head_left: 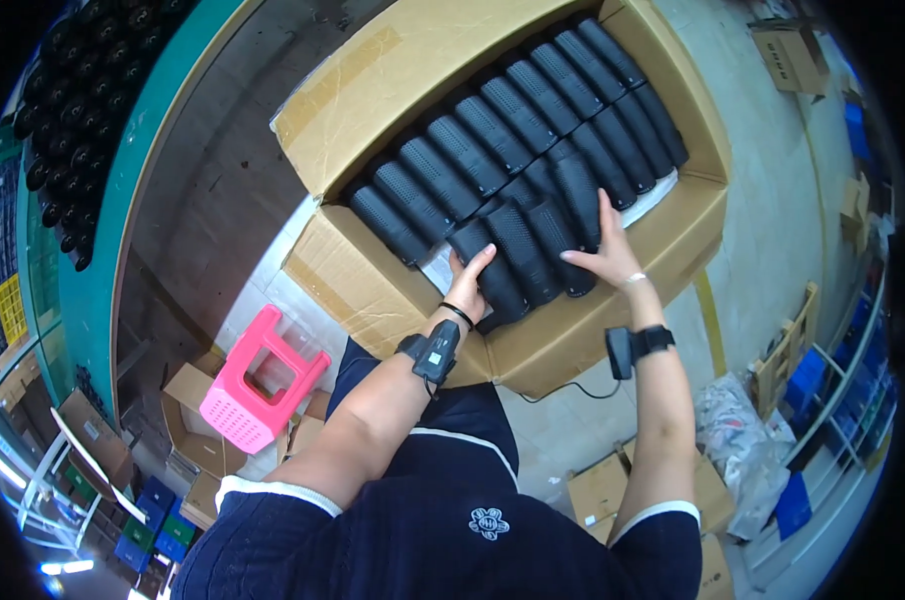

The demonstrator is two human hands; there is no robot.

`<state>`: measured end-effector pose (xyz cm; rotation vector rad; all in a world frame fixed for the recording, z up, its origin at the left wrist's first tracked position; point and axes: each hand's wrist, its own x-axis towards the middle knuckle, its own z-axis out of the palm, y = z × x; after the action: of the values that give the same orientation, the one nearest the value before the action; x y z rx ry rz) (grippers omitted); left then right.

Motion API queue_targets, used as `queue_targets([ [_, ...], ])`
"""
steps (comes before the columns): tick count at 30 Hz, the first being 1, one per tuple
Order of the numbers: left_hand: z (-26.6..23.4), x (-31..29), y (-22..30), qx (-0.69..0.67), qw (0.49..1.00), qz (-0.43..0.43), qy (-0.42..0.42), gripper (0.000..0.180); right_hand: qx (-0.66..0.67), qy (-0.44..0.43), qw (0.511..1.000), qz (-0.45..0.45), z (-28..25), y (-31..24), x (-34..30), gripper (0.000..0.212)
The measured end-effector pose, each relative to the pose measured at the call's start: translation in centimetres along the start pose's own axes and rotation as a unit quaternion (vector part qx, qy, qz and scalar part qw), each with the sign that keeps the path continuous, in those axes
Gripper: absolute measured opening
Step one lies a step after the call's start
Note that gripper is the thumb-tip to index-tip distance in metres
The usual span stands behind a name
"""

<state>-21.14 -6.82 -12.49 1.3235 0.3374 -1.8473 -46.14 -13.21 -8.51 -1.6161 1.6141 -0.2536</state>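
Observation:
A large open cardboard box [363, 85] in front of me holds rows of black cylinders with perforated surfaces. My left hand [468, 285] is at the near row, its thumb over the left-end black cylinder [493, 275] and its other fingers partly hidden along the outer side. Two more cylinders, a middle one [525, 250] and its neighbour [558, 245], lie side by side between my hands. My right hand [613, 252] is around the right-end cylinder [578, 195], index finger along its outer side and thumb near its lower end.
A pink plastic stool [258, 385] stands on the floor to the left. At upper left, many black round parts [88, 120] sit beside a green curved table edge [153, 110]. Small cartons [603, 490] and clear plastic wrap [738, 430] lie at lower right, near a metal rack [843, 380].

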Motion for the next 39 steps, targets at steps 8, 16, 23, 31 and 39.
queue_targets([
  [8, -1.1, 0.0, -1.1, 0.004, 0.997, 0.001, -0.079, 0.098, -0.095, 0.041, 0.993, 0.049, -0.6, 0.3, 4.8, 0.084],
  [16, -2.6, 1.4, -1.3, -0.128, 0.974, -0.097, -0.159, 0.086, -0.169, -0.045, 0.970, 0.172, 0.5, 0.1, 8.7, 0.099],
  [23, 0.0, -0.6, -0.4, 0.064, 0.991, 0.081, -0.084, 0.090, -0.036, -0.127, 0.962, 0.239, -1.0, 0.0, 10.2, 0.102],
  [31, -0.3, -0.4, -0.6, 0.013, 0.988, 0.069, -0.135, 0.094, 0.124, -0.247, 0.938, 0.209, -3.5, 2.8, 6.8, 0.103],
  [39, 0.3, 0.1, -0.2, 0.000, 0.989, 0.056, -0.135, 0.094, 0.194, -0.200, 0.930, 0.241, -2.1, 3.5, 7.9, 0.102],
])
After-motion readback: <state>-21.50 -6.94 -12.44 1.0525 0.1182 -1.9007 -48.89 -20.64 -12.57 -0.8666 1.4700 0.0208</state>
